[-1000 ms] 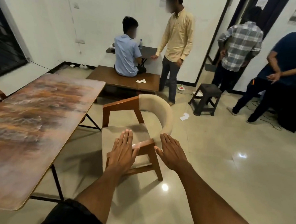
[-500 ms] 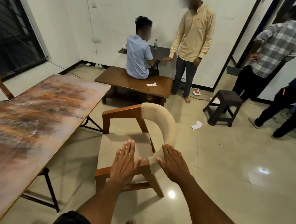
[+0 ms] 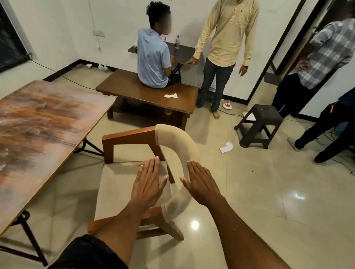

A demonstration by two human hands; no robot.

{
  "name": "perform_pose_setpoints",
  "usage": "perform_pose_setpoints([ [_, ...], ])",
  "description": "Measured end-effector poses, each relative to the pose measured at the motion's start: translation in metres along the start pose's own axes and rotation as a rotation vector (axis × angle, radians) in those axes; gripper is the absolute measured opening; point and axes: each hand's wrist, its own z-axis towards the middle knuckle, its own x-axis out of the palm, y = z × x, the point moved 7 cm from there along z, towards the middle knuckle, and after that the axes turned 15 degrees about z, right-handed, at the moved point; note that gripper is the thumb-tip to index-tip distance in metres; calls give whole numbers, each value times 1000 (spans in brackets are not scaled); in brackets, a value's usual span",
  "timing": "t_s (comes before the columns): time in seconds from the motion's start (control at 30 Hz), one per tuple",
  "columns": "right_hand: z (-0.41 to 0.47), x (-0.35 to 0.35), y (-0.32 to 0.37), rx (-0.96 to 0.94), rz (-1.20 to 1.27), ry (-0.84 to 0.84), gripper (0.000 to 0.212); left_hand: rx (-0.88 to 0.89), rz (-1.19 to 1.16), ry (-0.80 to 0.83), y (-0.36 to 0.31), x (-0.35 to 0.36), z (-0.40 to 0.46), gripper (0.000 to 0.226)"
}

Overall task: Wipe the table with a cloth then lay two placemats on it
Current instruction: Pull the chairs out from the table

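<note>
A long table (image 3: 28,130) with a mottled orange-brown top runs along the left of the view, and its top is bare. Both my arms reach forward, palms down, fingers straight. My left hand (image 3: 149,180) hovers over the beige seat of a wooden chair (image 3: 129,139). To the right of the chair's curved padded backrest is my right hand (image 3: 200,184). Neither hand holds anything. I see no cloth in my hands and no placemats. A crumpled white cloth or tissue (image 3: 171,95) lies on a low wooden table (image 3: 133,91) further back.
One person sits on the low table, another stands beside it, and two more stand at the right by a doorway. A dark stool (image 3: 259,122) and a scrap of paper (image 3: 226,147) are on the tiled floor. Cables run along the floor near the wall.
The view has moved closer to the chair and dipped a little. Both hands stay flat and empty over the chair, now further along its seat and backrest.
</note>
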Motion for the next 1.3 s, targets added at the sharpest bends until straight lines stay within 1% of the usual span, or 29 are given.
perform_pose_setpoints([
  [0.03, 7, 0, -1, -6, -2, 12, 76, -10, -2, 4, 1, 3, 6, 81],
  [0.07, 14, 0, -2, -18, -8, 25, 73, -17, -5, 12, 1, 7, 11, 82],
  [0.17, 33, 2, -6, -55, -28, 72, 71, -40, -24, 24, 4, 20, 20, 102],
  [0.23, 45, 5, -13, -84, -24, 106, 71, -72, -41, 24, 4, 29, 28, 110],
  [0.37, 76, 4, -29, -149, -16, 154, 70, -176, -46, 37, 3, 37, 47, 116],
  [0.43, 94, 2, -37, -200, -33, 169, 72, -236, -71, 25, 0, 36, 57, 115],
  [0.57, 124, -7, -65, -288, -48, 226, 73, -328, -114, 56, -29, 38, 70, 118],
  [0.6, 130, -8, -73, -303, -57, 234, 73, -339, -126, 68, -37, 40, 72, 116],
  [0.7, 146, 7, -92, -359, -66, 306, 73, -385, -158, 112, -59, 48, 70, 101],
  [0.73, 149, 16, -95, -384, -68, 330, 74, -408, -150, 131, -64, 51, 66, 100],
  [0.87, 165, 30, -90, -449, -78, 385, 80, -488, -115, 178, -61, 59, 59, 121],
  [0.93, 167, 33, -84, -458, -65, 424, 94, -499, -107, 198, -55, 63, 55, 125],
  [0.97, 167, 37, -79, -467, -54, 446, 98, -502, -102, 210, -50, 65, 52, 126],
  [1.03, 166, 40, -75, -477, -57, 487, 85, -516, -111, 236, -46, 71, 52, 127],
  [1.1, 181, 37, -78, -483, -80, 486, 77, -540, -125, 210, -44, 69, 73, 122],
  [1.2, 212, 32, -92, -509, -116, 520, 79, -461, -117, 216, -60, 67, 102, 91],
  [1.23, 220, 31, -96, -520, -137, 529, 79, -448, -113, 211, -63, 68, 107, 88],
  [1.3, 234, 30, -99, -533, -180, 561, 82, -457, -123, 225, -61, 74, 115, 95],
])
